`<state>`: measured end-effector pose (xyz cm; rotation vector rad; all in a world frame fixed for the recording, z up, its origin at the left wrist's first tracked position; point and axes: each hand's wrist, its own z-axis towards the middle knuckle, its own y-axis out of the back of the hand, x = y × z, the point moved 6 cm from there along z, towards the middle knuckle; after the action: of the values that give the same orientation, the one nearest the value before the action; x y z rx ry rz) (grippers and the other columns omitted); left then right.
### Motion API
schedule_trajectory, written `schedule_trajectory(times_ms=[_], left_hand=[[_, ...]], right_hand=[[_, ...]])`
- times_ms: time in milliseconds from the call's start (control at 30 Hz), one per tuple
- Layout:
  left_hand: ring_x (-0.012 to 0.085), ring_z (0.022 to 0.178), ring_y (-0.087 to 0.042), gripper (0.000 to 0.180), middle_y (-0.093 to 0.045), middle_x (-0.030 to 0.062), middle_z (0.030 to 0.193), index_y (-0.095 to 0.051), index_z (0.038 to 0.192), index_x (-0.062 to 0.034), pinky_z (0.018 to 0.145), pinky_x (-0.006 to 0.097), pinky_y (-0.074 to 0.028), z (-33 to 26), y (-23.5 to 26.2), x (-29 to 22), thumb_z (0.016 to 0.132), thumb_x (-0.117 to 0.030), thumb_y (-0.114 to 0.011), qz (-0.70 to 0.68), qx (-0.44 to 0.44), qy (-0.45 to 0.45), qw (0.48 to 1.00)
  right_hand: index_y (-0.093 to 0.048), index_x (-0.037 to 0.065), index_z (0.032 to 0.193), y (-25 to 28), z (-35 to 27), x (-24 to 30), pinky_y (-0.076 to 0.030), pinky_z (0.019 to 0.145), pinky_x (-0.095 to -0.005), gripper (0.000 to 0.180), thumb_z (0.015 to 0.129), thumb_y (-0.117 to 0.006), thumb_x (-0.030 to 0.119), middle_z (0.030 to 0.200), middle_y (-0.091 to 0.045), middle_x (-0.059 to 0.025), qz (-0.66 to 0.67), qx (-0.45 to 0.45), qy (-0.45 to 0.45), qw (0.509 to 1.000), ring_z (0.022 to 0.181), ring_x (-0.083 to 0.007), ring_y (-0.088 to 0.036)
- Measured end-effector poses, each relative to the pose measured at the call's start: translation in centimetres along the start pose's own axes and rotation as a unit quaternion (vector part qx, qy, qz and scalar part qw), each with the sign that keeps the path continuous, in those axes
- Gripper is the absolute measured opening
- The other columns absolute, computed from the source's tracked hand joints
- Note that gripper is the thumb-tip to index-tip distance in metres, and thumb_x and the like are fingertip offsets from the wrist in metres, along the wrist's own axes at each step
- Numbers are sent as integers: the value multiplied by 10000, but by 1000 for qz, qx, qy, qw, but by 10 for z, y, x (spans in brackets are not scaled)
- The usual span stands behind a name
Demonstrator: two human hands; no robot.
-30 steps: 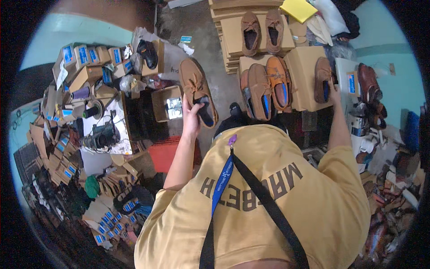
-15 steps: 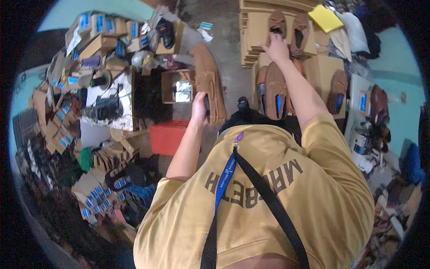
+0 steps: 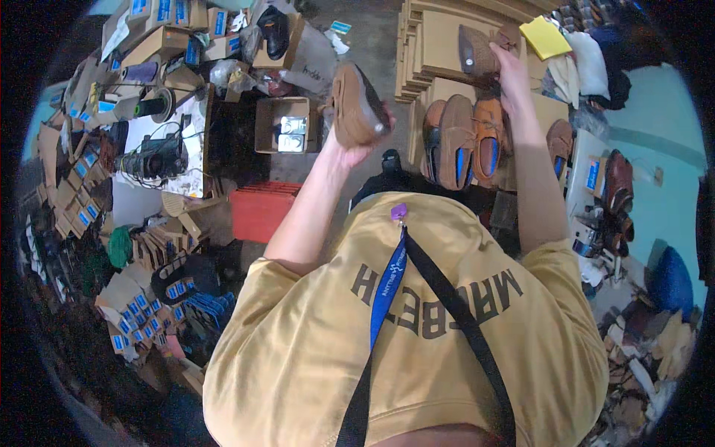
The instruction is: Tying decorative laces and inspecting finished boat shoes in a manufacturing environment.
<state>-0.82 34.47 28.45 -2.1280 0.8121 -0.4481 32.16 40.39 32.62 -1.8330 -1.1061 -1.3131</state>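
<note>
My left hand is closed round a brown moccasin, held up and tilted so its side and pale sole edge show. Over the stacked flat cardboard boxes, my right hand grips another brown shoe, turned on its side; its fingers partly cover that shoe's end. Part of a further brown shoe shows just behind the right hand. Nearer me, a dark-brown moccasin and a tan one stand side by side, with blue inside them.
To the left are an open carton holding shiny silver pieces, a red crate and a cluttered white worktable. A yellow pad lies at the far right. Another brown shoe stands right of my right forearm.
My left hand has turned its moccasin from upright and lengthwise to a tilted side view. My right hand has moved right and taken hold of a shoe on the boxes, tipping it sideways.
</note>
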Motion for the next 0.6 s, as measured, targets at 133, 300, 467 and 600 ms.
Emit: schedule_trajectory(times_ms=[133,300,467,600], left_hand=[[330,1018,-650,374,-618,184,1153,-520,1268,-48,868,507,-589,15,-26,3,1051,-336,-420,83,-20,-49,995],[339,1042,-654,380,-613,193,1192,-511,1286,-24,908,510,-581,23,-45,14,1059,-305,-393,82,41,-16,996],[320,1051,-656,373,-619,170,1192,-512,1302,-23,918,504,-577,24,-48,21,1059,-279,-391,104,36,5,994],[306,1055,-658,374,-620,161,1210,-516,1305,-27,927,496,-573,25,-47,23,1058,-279,-391,144,29,2,989]], right_hand=[[-638,-32,1228,-14,-60,36,-393,1025,-292,416,952,-665,279,1201,-669,-83,98,30,-23,994,1124,-153,-585],[-629,-34,1232,-25,-100,53,-369,1068,-297,350,980,-618,208,1241,-651,-96,96,50,33,994,1190,-159,-559],[-657,-5,1172,-32,-120,56,-374,1051,-292,291,982,-619,212,1191,-666,-70,57,30,40,997,1144,-140,-572],[-665,10,1083,-36,-127,47,-403,975,-265,246,981,-632,232,1060,-671,-7,54,75,46,995,1029,-91,-570]])
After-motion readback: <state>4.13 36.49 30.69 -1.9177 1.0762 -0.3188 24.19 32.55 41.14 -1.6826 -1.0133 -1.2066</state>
